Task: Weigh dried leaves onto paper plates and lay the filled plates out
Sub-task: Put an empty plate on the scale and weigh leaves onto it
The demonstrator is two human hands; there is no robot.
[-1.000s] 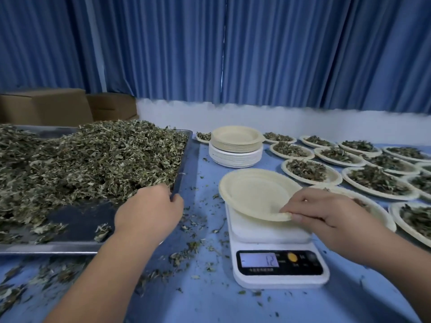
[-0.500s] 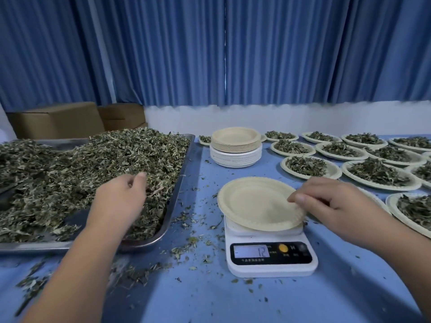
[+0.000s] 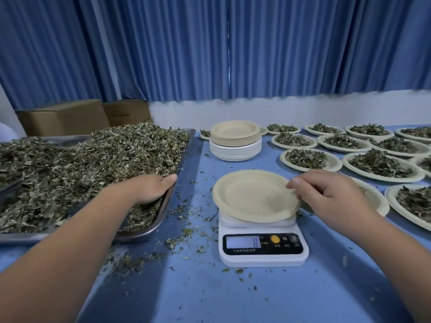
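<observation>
While my right hand (image 3: 326, 197) pinches the rim of the empty plate (image 3: 251, 194) sitting on the scale (image 3: 263, 243), the display has dropped from 12 to 8, so I judge the reading isn't settled and needs zeroing before any leaves go on. My left hand (image 3: 151, 187) has moved off the tray's edge into the dried leaves (image 3: 93, 164). Its fingers are buried, so I cannot tell whether they have closed on a handful; loading is just beginning.

Counting outward: one scale, one empty plate, one metal tray (image 3: 149, 229), and one stack of spare plates (image 3: 235, 141), tan over white. I also count at least twelve filled plates (image 3: 310, 159) laid out right, some cropped, and two cardboard boxes (image 3: 63, 117) behind.
</observation>
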